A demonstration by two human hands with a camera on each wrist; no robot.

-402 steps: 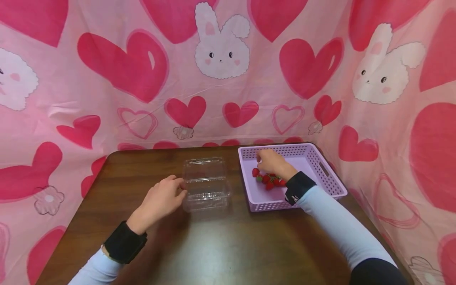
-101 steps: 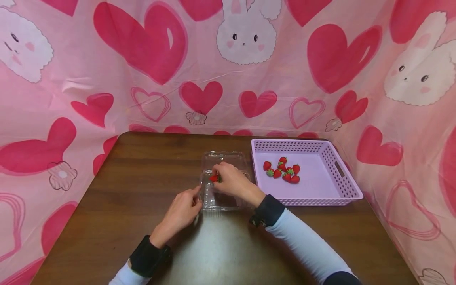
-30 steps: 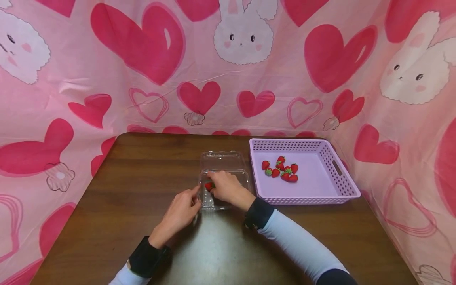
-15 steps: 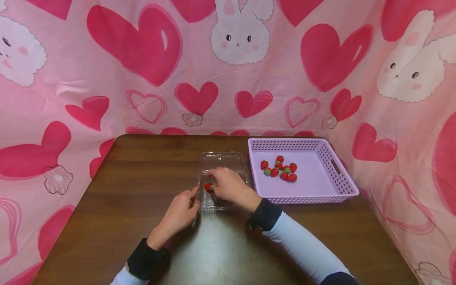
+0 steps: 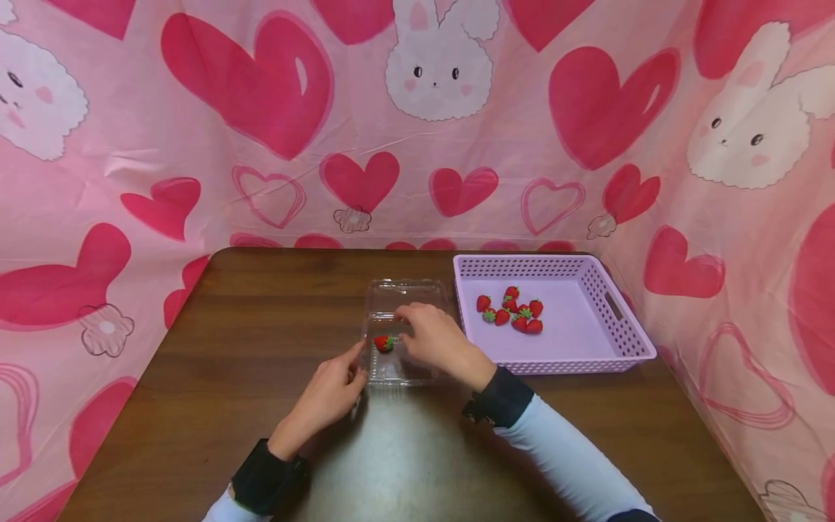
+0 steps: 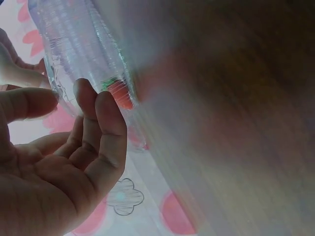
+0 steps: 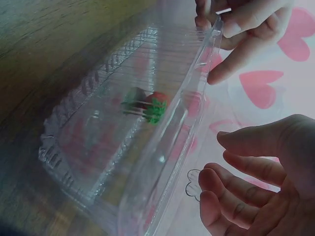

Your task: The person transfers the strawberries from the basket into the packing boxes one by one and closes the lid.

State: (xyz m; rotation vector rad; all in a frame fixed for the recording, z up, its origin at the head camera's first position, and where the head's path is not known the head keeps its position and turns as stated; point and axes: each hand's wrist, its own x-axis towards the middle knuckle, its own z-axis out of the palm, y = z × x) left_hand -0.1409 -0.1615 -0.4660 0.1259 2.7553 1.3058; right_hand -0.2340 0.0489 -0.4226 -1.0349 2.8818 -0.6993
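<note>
On the table, a clear plastic clamshell container (image 5: pixel 417 373) lies with its lid (image 5: pixel 404 293) folded back. One strawberry (image 5: pixel 383 343) rests inside, near the left wall. My right hand (image 5: pixel 440 341) hovers over the container to the right of that strawberry, fingers apart with nothing between them; the right wrist view shows a gap between thumb and fingers (image 7: pixel 214 179). At the container's near left corner, my left hand (image 5: pixel 326 391) touches the rim with its extended index finger and thumb. In the left wrist view its fingertips (image 6: pixel 110 105) overlap the transparent wall.
A lilac perforated basket (image 5: pixel 587 341) stands to the right of the container with several strawberries (image 5: pixel 522 322) in its left part. Pink curtain (image 5: pixel 365 109) with hearts and rabbits encloses the wooden table (image 5: pixel 261 312) at the back and sides.
The right hand has let go of the strawberry, which now lies in the container, and has drawn back slightly to the right. The left hand has stayed at the rim.
</note>
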